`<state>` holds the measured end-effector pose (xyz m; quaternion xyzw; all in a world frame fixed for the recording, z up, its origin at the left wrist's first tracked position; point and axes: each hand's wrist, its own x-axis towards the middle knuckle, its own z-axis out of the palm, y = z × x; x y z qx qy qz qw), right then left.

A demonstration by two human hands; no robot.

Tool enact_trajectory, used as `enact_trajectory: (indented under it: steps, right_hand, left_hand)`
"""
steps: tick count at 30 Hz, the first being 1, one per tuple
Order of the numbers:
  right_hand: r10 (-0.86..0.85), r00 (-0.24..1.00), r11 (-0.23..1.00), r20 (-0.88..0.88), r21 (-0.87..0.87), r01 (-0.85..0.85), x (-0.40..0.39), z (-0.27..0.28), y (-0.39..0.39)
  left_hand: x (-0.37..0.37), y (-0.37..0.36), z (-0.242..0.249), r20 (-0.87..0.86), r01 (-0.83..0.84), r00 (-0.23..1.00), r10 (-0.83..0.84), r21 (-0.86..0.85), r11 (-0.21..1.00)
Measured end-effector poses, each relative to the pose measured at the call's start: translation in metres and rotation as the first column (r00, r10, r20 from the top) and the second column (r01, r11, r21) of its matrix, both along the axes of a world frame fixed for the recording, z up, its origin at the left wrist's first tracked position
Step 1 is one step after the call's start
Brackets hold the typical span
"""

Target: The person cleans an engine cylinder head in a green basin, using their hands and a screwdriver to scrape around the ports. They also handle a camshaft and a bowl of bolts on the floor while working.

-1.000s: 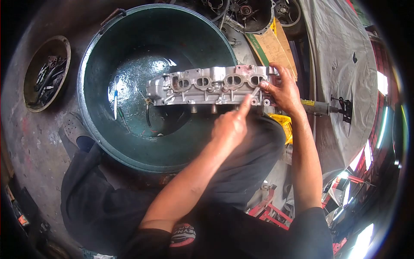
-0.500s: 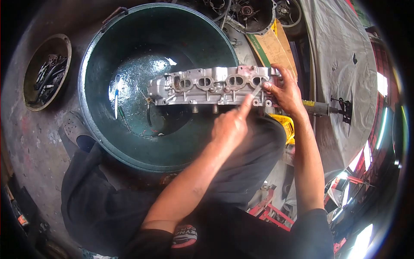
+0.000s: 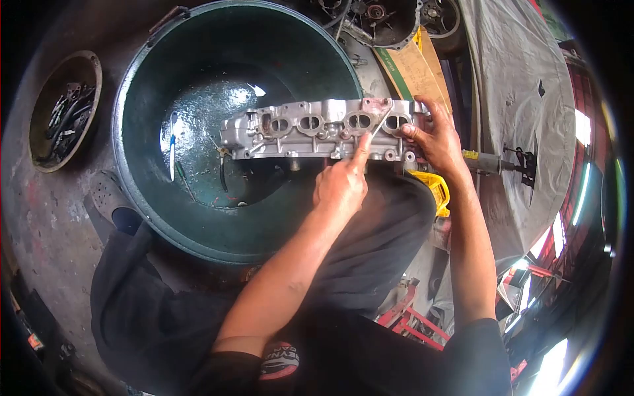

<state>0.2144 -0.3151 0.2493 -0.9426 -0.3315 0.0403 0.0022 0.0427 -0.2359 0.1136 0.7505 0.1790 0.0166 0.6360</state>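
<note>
A grey metal cylinder head point(image 3: 304, 148), with a row of oval ports along its face, lies crosswise over the rim of a dark green tub and my raised leg. My right hand point(image 3: 436, 137) clasps its right end, thumb on the front face beside the last port and fingers round behind. In my left hand point(image 3: 340, 188) is a thin flat metal scraper point(image 3: 379, 123), the index finger stretched along it. Its blade slants up across the face between the two rightmost ports. Most of its handle is hidden in my curled fingers.
The wet green tub point(image 3: 198, 245) holds a blue-and-white slim tool point(image 3: 173, 148), a green-handled screwdriver point(image 3: 182, 174) and a dark-handled tool point(image 3: 223, 173). At left stands a bowl point(image 3: 98, 79) of metal parts. Cardboard point(image 3: 413, 69), a yellow plastic piece point(image 3: 432, 188) and a grey sheet point(image 3: 515, 86) are at right.
My left hand and the scraper have moved left and slightly down, away from the rightmost port. The cylinder head has shifted slightly left in view; my right hand keeps its hold.
</note>
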Motion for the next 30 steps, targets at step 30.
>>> enact_trajectory:
  steps: [30]
  right_hand:
    - [0.079, 0.994, 0.997, -0.074, 0.004, -0.078, -0.007, 0.009, 0.002]
  left_hand:
    - [-0.056, 0.012, 0.038, 0.115, -0.005, 0.993, -0.033, 0.316, 0.949]
